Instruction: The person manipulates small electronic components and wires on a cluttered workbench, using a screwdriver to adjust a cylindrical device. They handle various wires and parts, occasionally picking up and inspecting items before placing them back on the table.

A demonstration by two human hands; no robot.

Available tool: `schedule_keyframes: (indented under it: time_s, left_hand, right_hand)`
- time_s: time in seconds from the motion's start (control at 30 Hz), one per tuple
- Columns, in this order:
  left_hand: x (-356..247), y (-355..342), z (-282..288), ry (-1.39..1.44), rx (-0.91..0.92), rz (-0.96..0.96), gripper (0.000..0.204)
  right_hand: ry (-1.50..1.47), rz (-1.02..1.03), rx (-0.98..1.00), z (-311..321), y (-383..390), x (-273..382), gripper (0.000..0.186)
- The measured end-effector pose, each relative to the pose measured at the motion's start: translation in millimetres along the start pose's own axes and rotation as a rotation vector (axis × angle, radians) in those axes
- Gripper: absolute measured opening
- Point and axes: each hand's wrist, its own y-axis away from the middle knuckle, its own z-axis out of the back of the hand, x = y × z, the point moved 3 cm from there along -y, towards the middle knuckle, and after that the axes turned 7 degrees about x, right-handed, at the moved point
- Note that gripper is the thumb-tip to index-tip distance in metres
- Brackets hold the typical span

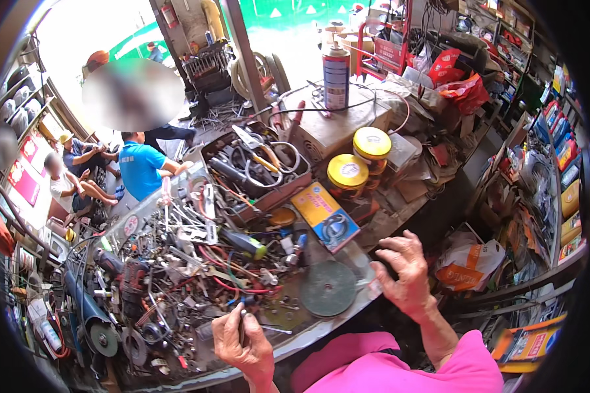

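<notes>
My left hand is over the front edge of the cluttered workbench, thumb and fingers pinched around a small dark rod-like piece; its exact kind does not show. To the right, my right hand is raised with its fingers apart and slightly curled, holding nothing. Just left of that hand a round green-grey grinding disc lies flat near the bench edge. Behind the disc is a yellow and blue cardboard box. Loose screws, wires and small metal parts cover the bench beyond my left hand.
An angle grinder and a red-black power drill lie at the left. Farther back are a tool bin, two yellow-lidded jars and a spray can. People, one in a blue shirt, are beyond the bench.
</notes>
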Motion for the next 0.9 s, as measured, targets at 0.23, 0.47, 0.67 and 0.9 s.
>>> schedule_keyframes:
  time_s: [0.23, 0.47, 0.67, 0.9]
  left_hand:
    - [-25.2, 25.1, -69.1, -0.050, -0.059, -0.074, 0.024]
    - [-20.9, 35.1, -70.9, -0.254, -0.216, -0.047, 0.020]
    - [-12.4, 27.9, -60.8, -0.312, -0.236, -0.083, 0.023]
    - [-6.0, -11.1, -13.0, -0.356, -0.274, -0.182, 0.024]
  right_hand:
    - [-0.226, 0.084, 0.123, -17.2, 13.2, -25.3, 0.028]
    - [-0.328, 0.197, 0.236, -21.0, 4.5, -35.5, 0.026]
    - [-0.319, 0.438, 0.243, -28.5, -44.3, -6.0, 0.026]
    - [-0.212, 0.533, 0.262, -52.3, -98.7, 37.6, 0.026]
